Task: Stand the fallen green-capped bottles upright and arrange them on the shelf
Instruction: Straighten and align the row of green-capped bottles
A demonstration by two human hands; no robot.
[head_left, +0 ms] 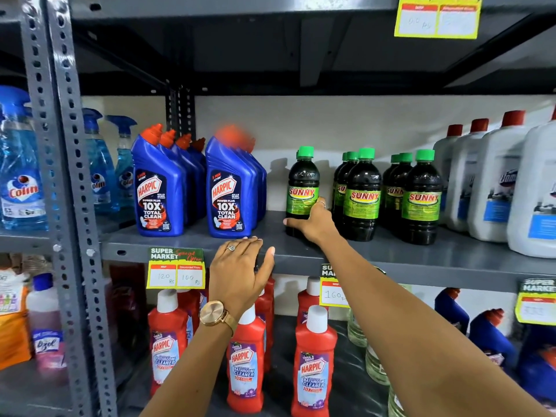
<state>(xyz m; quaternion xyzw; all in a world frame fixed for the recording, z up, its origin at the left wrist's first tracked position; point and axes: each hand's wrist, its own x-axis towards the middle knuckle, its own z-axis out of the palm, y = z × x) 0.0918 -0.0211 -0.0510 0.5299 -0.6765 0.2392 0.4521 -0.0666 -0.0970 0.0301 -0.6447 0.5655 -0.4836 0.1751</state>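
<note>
Item: green-capped bottle (pixel 302 188), dark liquid, upright on the shelf (pixel 391 254), left of two upright rows of the same. My right hand (pixel 313 222) has its fingers wrapped low around the body. My left hand (pixel 237 266) is open and empty at the shelf edge. I judge it full, heavy and smooth; hold at the label.
</note>
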